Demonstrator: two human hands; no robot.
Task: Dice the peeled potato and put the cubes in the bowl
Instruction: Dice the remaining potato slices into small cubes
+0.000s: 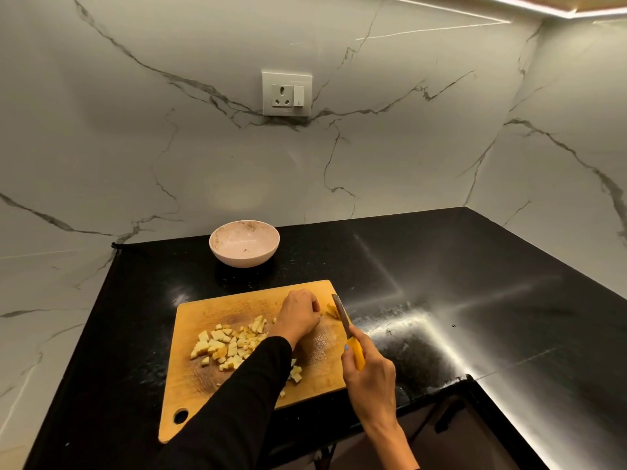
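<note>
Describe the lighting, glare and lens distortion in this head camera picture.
Head view: warm, dim light from a strip at top right; bright streaked glare on the black countertop right of the cutting board; wide-angle lens bows the marble wall and counter edges; potato cubes are slightly soft; the left hand shades the board beneath it.

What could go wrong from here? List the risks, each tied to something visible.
1. The left hand pins the last potato piece with its fingertips right beside the knife blade held by the right hand; a slip could nick a finger.
2. That piece sits near the cutting board edge, so cut bits may drop onto the black counter.
3. The bowl stands apart behind the board; cubes may spill when carried over.
</note>
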